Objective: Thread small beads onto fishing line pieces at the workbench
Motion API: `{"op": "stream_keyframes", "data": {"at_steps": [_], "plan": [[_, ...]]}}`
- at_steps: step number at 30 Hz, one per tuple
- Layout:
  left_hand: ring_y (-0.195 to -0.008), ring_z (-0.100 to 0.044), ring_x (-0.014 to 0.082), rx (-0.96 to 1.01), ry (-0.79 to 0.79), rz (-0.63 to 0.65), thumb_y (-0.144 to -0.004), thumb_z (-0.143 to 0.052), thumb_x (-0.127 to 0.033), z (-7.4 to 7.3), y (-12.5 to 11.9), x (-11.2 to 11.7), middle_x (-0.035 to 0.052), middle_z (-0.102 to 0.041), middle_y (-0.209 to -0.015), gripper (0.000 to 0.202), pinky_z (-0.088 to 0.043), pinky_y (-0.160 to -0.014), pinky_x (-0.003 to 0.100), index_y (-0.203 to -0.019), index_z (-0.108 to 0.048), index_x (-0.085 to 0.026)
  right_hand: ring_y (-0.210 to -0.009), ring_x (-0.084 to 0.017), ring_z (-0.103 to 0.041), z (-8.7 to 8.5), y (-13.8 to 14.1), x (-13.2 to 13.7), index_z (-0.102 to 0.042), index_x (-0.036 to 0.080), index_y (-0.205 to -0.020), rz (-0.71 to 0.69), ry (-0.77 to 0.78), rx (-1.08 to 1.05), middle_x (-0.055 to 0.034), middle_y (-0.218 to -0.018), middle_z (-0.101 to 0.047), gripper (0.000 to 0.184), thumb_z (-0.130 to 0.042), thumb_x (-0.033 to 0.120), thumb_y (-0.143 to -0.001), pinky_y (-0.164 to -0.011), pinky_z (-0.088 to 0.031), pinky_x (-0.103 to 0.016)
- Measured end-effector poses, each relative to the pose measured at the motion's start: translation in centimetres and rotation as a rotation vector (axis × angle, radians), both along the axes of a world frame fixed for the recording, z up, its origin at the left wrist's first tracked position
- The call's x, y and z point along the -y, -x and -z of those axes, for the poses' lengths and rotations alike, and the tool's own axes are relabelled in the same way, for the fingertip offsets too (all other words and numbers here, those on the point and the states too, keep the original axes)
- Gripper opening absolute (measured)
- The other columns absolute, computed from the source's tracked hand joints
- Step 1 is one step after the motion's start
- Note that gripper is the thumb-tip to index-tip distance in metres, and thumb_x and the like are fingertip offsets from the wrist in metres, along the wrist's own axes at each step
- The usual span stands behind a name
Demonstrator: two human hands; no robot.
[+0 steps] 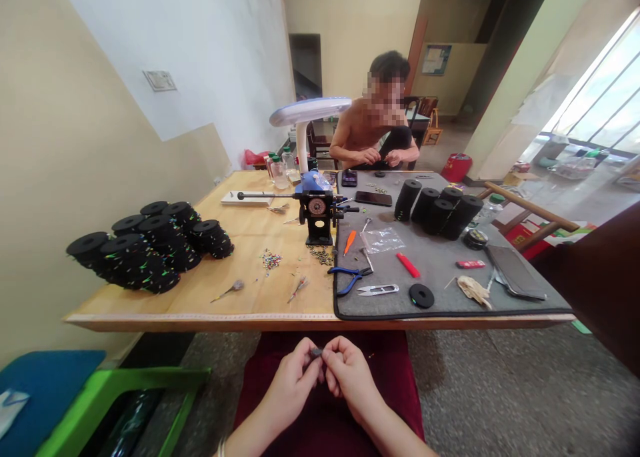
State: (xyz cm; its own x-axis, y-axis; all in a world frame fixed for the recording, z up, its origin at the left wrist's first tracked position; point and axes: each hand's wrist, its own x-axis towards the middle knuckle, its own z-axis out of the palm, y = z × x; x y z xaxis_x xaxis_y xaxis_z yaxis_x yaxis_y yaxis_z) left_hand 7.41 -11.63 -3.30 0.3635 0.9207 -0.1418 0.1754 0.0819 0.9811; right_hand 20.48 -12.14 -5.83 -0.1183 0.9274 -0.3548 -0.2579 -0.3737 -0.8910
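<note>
Above my lap, in front of the table edge, my two hands come together. My left hand (296, 379) is closed, its thumb and fingers pinching a small dark grey piece (316, 352) whose kind I cannot make out. The fingers of my right hand (350, 375) are pinched at the right side of the same piece. On the wood nearest to them lie feathery tufts with thin stems, one tuft (299, 288) at the middle and another tuft (235, 287) to its left. A pile of coloured beads (271, 261) lies behind these.
Black spools (125, 247) with coloured bits stand at left, plain black spools (443, 215) at right. A hand-cranked winder (319, 210) stands mid-table before a lamp (310, 110). Pliers (350, 277), thread snips (379, 289) and a black disc (421, 295) lie on the grey mat (390, 307). Another person (367, 133) sits opposite.
</note>
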Motion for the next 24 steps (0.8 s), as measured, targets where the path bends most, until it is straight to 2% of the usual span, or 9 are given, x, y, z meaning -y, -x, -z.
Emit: {"op": "stream_keyframes", "data": {"at_steps": [7, 17, 24], "plan": [[-0.056, -0.053, 0.0115, 0.179, 0.164, -0.073, -0.086, -0.055, -0.036, 0.41, -0.15, -0.07, -0.0028, -0.058, -0.061, 0.022, -0.039, -0.053, 0.022, -0.075, -0.046, -0.019, -0.027, -0.003, -0.03, 0.44, 0.1, -0.01, -0.049, 0.018, -0.071, 0.061, -0.02, -0.103, 0.0099, -0.033, -0.047, 0.04, -0.068, 0.053, -0.069, -0.03, -0.015, -0.015], [-0.06, -0.054, 0.0133, 0.083, 0.037, -0.008, -0.085, -0.055, -0.033, 0.76, -0.47, 0.02, -0.0006, -0.059, -0.066, 0.017, -0.043, -0.058, 0.025, -0.078, -0.052, -0.018, -0.024, -0.002, -0.022, 0.81, -0.01, -0.24, -0.051, 0.018, -0.067, 0.125, 0.095, -0.24, 0.0124, -0.028, -0.039, 0.032, -0.072, 0.043, -0.064, -0.028, -0.01, -0.015], [-0.059, -0.053, 0.0128, 0.081, 0.08, -0.002, -0.086, -0.054, -0.033, 0.57, -0.25, 0.05, -0.0005, -0.06, -0.066, 0.018, -0.042, -0.057, 0.025, -0.077, -0.05, -0.018, -0.025, -0.002, -0.017, 0.7, -0.41, -0.21, -0.049, 0.02, -0.069, 0.155, 0.069, -0.295, 0.0138, -0.029, -0.037, 0.034, -0.07, 0.046, -0.067, -0.028, -0.009, -0.016]]}}
